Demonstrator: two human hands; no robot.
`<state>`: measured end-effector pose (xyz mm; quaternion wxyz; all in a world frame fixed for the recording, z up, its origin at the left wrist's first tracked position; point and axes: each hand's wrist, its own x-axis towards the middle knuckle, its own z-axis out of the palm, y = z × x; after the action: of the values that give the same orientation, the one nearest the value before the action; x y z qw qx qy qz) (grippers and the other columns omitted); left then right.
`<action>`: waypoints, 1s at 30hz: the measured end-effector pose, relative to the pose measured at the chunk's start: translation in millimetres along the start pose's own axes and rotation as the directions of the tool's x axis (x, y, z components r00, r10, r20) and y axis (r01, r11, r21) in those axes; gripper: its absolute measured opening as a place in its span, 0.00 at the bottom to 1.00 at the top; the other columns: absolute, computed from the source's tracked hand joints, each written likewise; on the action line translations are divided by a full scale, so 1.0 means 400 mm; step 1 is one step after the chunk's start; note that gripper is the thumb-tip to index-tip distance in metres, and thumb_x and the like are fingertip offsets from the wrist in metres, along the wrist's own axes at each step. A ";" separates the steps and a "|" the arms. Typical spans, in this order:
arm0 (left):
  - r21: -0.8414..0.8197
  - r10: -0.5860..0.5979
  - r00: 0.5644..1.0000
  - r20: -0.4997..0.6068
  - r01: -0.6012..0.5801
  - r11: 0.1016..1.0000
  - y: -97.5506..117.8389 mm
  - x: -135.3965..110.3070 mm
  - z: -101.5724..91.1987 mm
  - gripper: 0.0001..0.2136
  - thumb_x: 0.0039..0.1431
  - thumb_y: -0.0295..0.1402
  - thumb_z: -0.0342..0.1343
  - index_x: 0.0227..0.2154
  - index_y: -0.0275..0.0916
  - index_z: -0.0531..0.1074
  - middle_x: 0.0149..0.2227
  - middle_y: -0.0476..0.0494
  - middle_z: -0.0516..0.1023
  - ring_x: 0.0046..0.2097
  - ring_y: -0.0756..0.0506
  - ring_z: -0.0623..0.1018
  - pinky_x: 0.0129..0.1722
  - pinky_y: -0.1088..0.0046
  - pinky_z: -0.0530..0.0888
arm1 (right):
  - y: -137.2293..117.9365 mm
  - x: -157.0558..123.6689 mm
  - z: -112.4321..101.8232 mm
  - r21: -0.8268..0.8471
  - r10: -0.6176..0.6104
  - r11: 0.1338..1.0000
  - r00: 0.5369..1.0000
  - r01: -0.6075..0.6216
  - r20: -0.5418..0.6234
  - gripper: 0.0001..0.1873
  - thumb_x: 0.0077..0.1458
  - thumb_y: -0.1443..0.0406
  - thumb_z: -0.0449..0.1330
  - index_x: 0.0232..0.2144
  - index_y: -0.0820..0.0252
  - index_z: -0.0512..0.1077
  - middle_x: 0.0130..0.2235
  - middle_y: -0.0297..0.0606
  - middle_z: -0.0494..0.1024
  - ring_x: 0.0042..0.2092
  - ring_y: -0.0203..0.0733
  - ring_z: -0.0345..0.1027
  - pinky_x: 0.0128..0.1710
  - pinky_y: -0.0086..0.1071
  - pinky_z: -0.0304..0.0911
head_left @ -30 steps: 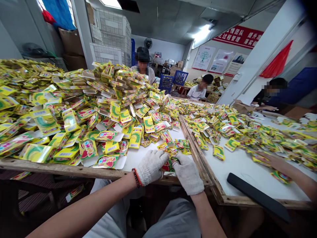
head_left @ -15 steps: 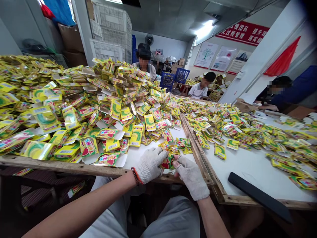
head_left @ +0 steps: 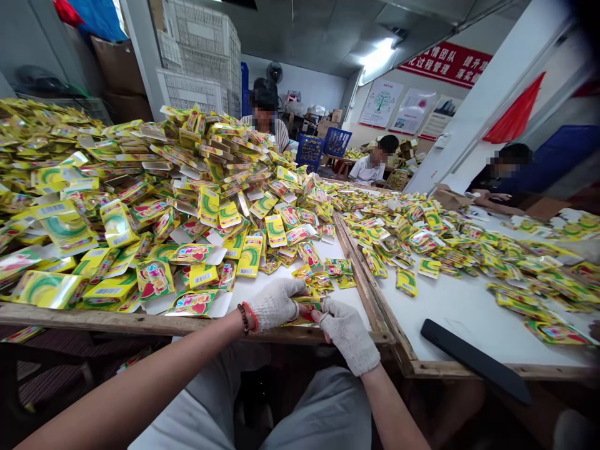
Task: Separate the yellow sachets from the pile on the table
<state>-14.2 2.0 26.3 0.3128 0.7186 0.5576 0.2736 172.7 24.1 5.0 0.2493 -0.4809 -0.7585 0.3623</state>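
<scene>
My left hand [head_left: 275, 304], in a white knitted glove with bare fingertips, is closed on one side of a small green, yellow and red candy box [head_left: 307, 309]. The other end of it is pinched by the fingers of my right hand [head_left: 349, 335], gloved the same way. Both hands are at the table's near edge, and the fingers hide much of the box. Just beyond them lie several small shiny candy packets [head_left: 323, 281]. A large heap of yellow candy boxes [head_left: 201, 206] rises to the left, some with white flaps standing out.
A raised wooden strip [head_left: 363, 269] divides the white tabletop. To its right lie more boxes [head_left: 435, 228] and a long black object [head_left: 473, 359] that overhangs the front edge. Several people work farther back. White crates [head_left: 201, 50] are stacked behind the heap.
My hands have drawn closer together around the box, which is now held between both sets of fingers. The whole view has shifted slightly.
</scene>
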 end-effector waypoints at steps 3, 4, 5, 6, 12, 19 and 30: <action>-0.125 0.020 1.000 0.001 -0.019 0.992 -0.010 0.048 -0.006 0.13 0.53 0.42 0.56 0.35 0.38 0.73 0.32 0.49 0.77 0.34 0.47 0.74 0.33 0.75 0.68 | 0.018 0.033 -0.036 -0.097 -0.112 0.990 0.988 0.102 -0.105 0.15 0.50 0.56 0.57 0.18 0.58 0.65 0.19 0.30 0.67 0.24 0.34 0.58 0.24 0.27 0.54; -0.165 0.021 0.999 -0.028 -0.025 0.986 -0.016 0.068 -0.008 0.14 0.55 0.43 0.54 0.37 0.38 0.73 0.33 0.48 0.77 0.35 0.47 0.74 0.33 0.75 0.69 | 0.028 0.045 -0.060 -0.051 -0.103 0.994 0.984 0.097 -0.142 0.14 0.50 0.56 0.57 0.20 0.58 0.68 0.20 0.30 0.68 0.24 0.34 0.59 0.24 0.27 0.55; -0.189 0.009 0.997 -0.078 -0.024 0.982 -0.022 0.088 -0.012 0.16 0.57 0.45 0.52 0.39 0.38 0.72 0.35 0.47 0.77 0.36 0.47 0.74 0.35 0.75 0.69 | 0.039 0.059 -0.088 0.041 -0.070 0.996 0.974 0.081 -0.215 0.13 0.50 0.55 0.57 0.23 0.58 0.70 0.21 0.31 0.70 0.24 0.34 0.60 0.24 0.28 0.57; -0.186 -0.012 0.990 -0.142 -0.014 0.982 -0.029 0.109 -0.015 0.17 0.58 0.45 0.50 0.40 0.38 0.72 0.36 0.46 0.76 0.38 0.46 0.74 0.36 0.74 0.70 | 0.052 0.073 -0.118 0.164 -0.015 0.984 0.950 0.069 -0.311 0.13 0.50 0.54 0.57 0.28 0.59 0.72 0.23 0.32 0.71 0.24 0.35 0.62 0.25 0.28 0.59; 0.129 -0.141 0.938 -0.318 0.190 0.973 -0.071 0.202 0.006 0.12 0.53 0.41 0.56 0.37 0.38 0.72 0.37 0.42 0.77 0.38 0.43 0.75 0.37 0.69 0.69 | 0.120 0.178 -0.216 0.401 0.157 0.904 0.759 0.146 -0.631 0.25 0.51 0.50 0.52 0.47 0.57 0.66 0.42 0.43 0.76 0.34 0.41 0.72 0.30 0.34 0.67; 0.179 -0.134 0.942 -0.308 0.195 0.964 -0.097 0.205 0.047 0.07 0.48 0.35 0.59 0.29 0.39 0.70 0.33 0.44 0.75 0.37 0.43 0.74 0.37 0.70 0.69 | 0.142 0.298 -0.134 -0.024 0.095 0.992 0.875 -0.121 -0.475 0.14 0.41 0.58 0.63 0.13 0.56 0.65 0.17 0.35 0.67 0.27 0.41 0.65 0.27 0.32 0.56; -0.439 -0.241 0.964 -0.111 0.170 0.882 -0.073 0.119 0.034 0.08 0.54 0.36 0.54 0.30 0.36 0.71 0.23 0.50 0.70 0.23 0.52 0.71 0.22 0.80 0.67 | 0.084 0.144 -0.089 0.030 -0.018 0.999 0.976 0.025 -0.218 0.14 0.54 0.55 0.55 0.27 0.59 0.70 0.20 0.29 0.68 0.22 0.34 0.58 0.22 0.27 0.53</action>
<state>-11.5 51.5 -2.5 0.4431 0.5449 0.5811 0.4113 193.2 96.7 1.9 0.3424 -0.5054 -0.7259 0.3169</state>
